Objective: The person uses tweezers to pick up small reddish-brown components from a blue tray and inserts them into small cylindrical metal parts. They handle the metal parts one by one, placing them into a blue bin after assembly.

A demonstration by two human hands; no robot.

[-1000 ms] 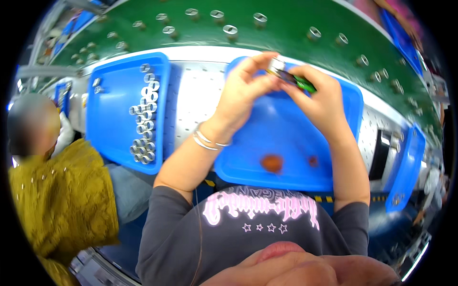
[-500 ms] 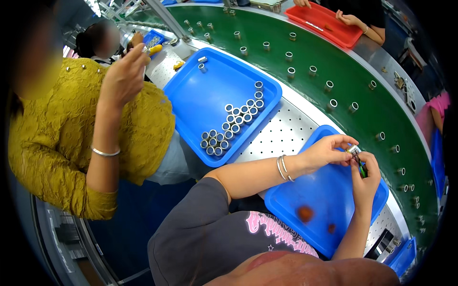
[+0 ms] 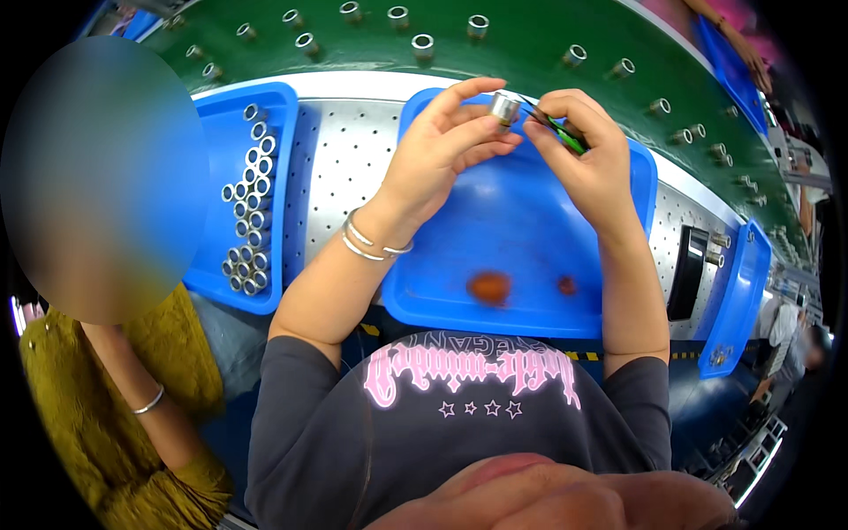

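Between the thumb and fingers of my left hand (image 3: pixel 424 155) is a short silver metal sleeve (image 3: pixel 505 107), raised over the far edge of a blue tray (image 3: pixel 530 234). My right hand (image 3: pixel 590 146) grips a small hand tool (image 3: pixel 563 134) with green and black handles; its exact kind is hidden by the fingers. The tool's thin dark tip points at the sleeve's upper right side. Whether the tip touches the metal I cannot tell. Two blurred orange-brown spots (image 3: pixel 488 288) appear over the tray's near part.
A green conveyor belt (image 3: pixel 521 66) carrying several metal sleeves (image 3: pixel 423 46) curves along the far side. To the left, another blue tray (image 3: pixel 289 168) holds grouped sleeves beside a co-worker in a mustard top (image 3: pixel 115 415). A black box (image 3: pixel 687 274) and another blue tray (image 3: pixel 738 300) stand right.
The whole view has turned, bringing my hands and tray nearer the middle. The sleeve and the tool stay in my hands, with the sleeve now showing more clearly.
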